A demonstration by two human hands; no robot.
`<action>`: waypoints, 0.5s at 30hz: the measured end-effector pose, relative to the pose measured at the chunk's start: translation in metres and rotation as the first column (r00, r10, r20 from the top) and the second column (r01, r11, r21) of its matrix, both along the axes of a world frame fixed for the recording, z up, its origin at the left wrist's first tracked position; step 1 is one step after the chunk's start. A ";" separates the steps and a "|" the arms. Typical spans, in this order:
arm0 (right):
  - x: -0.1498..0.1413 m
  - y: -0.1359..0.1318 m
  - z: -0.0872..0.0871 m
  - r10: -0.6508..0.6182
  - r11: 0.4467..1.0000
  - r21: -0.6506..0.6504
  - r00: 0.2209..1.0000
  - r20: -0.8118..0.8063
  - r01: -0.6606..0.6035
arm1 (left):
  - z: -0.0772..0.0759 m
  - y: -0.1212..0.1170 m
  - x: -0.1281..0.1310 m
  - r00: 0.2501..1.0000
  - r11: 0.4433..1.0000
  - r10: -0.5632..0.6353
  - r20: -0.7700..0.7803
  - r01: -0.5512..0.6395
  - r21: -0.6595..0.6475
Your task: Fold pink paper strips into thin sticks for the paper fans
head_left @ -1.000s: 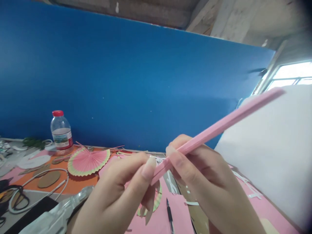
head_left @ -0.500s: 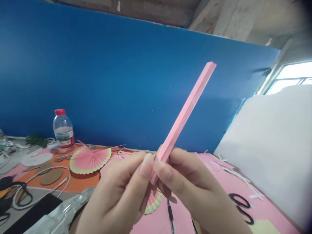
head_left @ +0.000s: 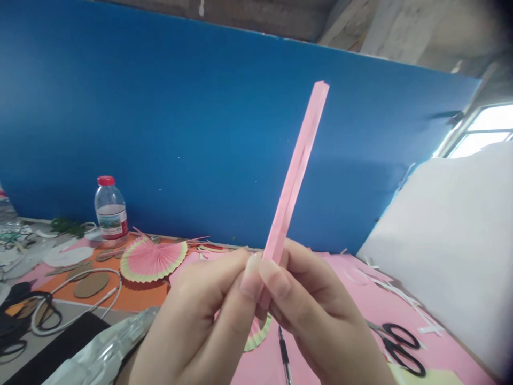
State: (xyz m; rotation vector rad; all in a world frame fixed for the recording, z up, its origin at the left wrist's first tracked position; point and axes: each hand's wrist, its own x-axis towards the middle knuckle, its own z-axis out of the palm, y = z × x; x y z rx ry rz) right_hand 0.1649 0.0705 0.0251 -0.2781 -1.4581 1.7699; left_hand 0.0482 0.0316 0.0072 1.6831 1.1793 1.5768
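Note:
A long, narrow strip of folded pink paper [head_left: 296, 171] stands up in front of me, leaning a little to the right at its top. My left hand [head_left: 208, 315] pinches its lower end between thumb and fingers. My right hand [head_left: 316, 310] grips the same end from the other side, both thumbs side by side on the paper. Behind and below the hands, part of a pleated pink-and-yellow paper fan [head_left: 258, 334] shows, mostly hidden. A black pen [head_left: 284, 353] lies just under my right hand.
Black-handled scissors [head_left: 401, 342] lie at the right on pink paper [head_left: 348, 289]. Another pleated fan [head_left: 154, 259], a red-capped bottle [head_left: 111, 214], a cardboard disc [head_left: 91, 284] and a white cable [head_left: 116, 289] are on the left. A blue wall [head_left: 180, 117] rises behind.
The folded paper strip has swung more upright, its top moving left and slightly up. Both hands keep hold of its lower end. The view has shifted slightly, showing more of the scissors.

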 end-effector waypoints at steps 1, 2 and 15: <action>-0.001 -0.001 0.000 -0.028 1.000 -0.012 1.000 -0.002 0.028 | 0.000 0.000 0.000 1.000 1.000 0.001 0.002 -0.001 0.002; -0.002 -0.002 -0.001 -0.046 0.999 -0.014 0.999 -0.002 0.046 | 0.000 0.001 0.000 1.000 1.000 0.000 0.003 0.000 0.004; -0.008 -0.004 -0.010 -0.156 0.984 0.084 0.988 -0.015 0.157 | -0.002 0.003 0.000 0.999 0.997 -0.028 0.024 0.026 0.077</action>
